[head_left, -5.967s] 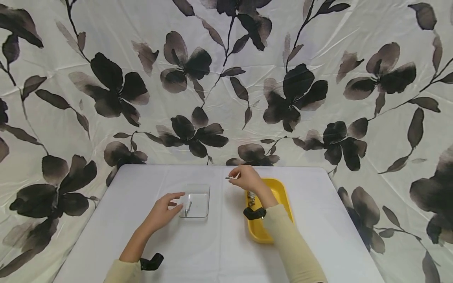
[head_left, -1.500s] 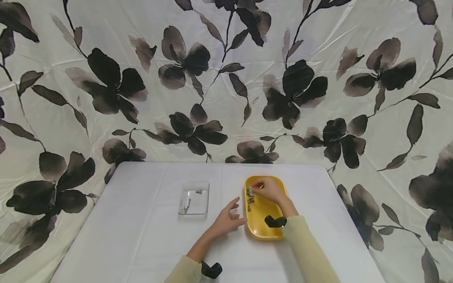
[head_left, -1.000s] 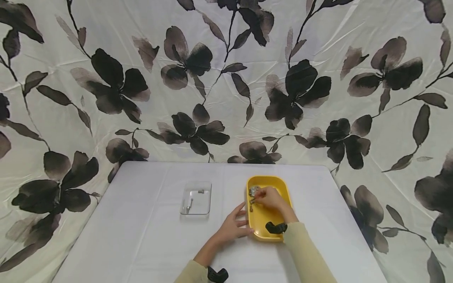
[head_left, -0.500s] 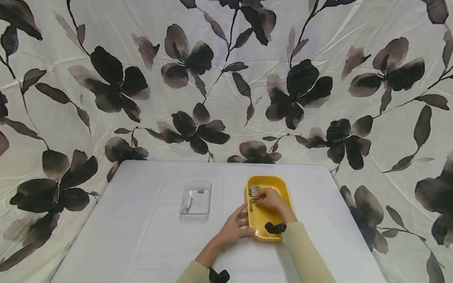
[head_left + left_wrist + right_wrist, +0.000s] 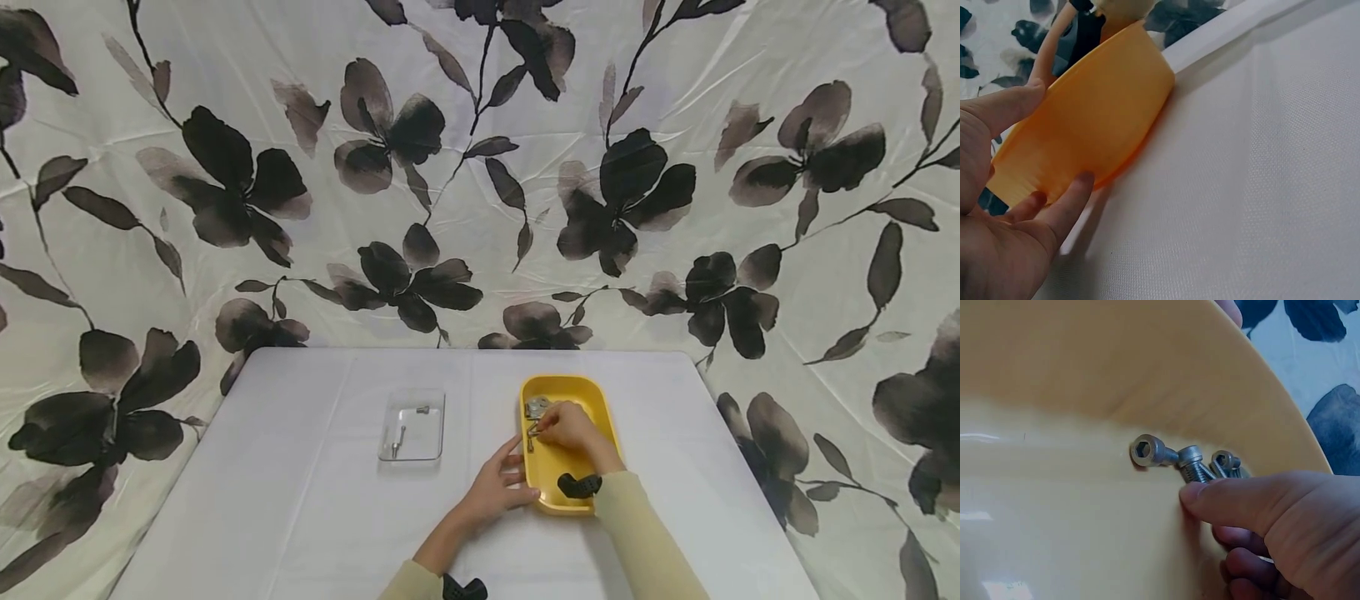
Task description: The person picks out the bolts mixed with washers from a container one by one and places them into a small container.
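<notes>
White cloth-covered table [image 5: 315, 517], smooth yellow plastic tray [image 5: 581, 398] near its right edge. Left hand [image 5: 495, 487] cups the tray's near left wall, fingers curled round it. Right hand [image 5: 567, 425] reaches inside, fingertips pinching steel socket-head bolts [image 5: 1175, 456] by the left wall. No writing readable anywhere.

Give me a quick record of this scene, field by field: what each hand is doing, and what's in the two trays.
Left hand: steadies the yellow tray by its near left rim
Right hand: inside the tray, fingertips at the bolts; grip on one unclear
Clear tray: holds one bolt and one small metal piece
Surface: white table
</notes>
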Available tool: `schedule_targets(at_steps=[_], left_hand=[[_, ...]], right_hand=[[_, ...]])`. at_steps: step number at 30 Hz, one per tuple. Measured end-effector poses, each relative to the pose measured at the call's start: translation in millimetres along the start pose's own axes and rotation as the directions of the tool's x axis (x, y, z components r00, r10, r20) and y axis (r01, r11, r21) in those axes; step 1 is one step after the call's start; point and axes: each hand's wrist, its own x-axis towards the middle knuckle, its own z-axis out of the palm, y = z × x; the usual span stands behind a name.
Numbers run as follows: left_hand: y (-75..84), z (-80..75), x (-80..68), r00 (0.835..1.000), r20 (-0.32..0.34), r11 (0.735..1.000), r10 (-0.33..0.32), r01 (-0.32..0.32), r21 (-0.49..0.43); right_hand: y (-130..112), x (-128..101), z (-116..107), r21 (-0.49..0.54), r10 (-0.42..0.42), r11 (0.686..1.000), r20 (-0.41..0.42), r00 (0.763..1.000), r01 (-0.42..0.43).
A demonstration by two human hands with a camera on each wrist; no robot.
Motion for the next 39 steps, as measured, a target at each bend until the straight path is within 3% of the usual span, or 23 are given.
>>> schedule_targets(at_steps=[8, 16, 20, 23, 29, 39], left_hand=[[-4.0, -0.4, -0.7, 1.000, -0.012, 0.999, -0.022, 0.021, -0.025], [-2.2, -9.2, -7.2, 1.000, -0.003, 0.999, -0.004, 0.004, -0.036], [0.5, -18.6, -10.6, 1.000, -0.011, 1.000, -0.008, 0.008, -0.028], [4.3, -28.3, -14.3, 1.000, -0.006, 1.000, 0.004, -0.004, 0.004], [17.3, -53.4, -28.9, 0.999, 0.008, 0.990, 0.031, -0.032, 0.137], [35.5, -108.4, -69.2, 1.000, -0.010, 0.968, 0.023, -0.020, 0.250]], right_hand=[[-1.2, -0.9, 0.1, -0.001, -0.006, 1.000, 0.063, 0.998, 0.006], [2.0, -3.9, -3.1, 0.021, -0.127, 0.992, 0.063, 0.990, 0.126], [-1.8, -4.1, -7.7, 0.032, -0.097, 0.995, 0.053, 0.994, 0.095], [-7.3, -3.6, -12.0, 0.013, -0.090, 0.996, 0.049, 0.995, 0.090], [-24.0, -5.0, -24.2, -0.025, -0.154, 0.988, 0.023, 0.988, 0.154], [-54.0, -4.7, -38.0, -0.022, -0.207, 0.978, 0.011, 0.978, 0.207]])
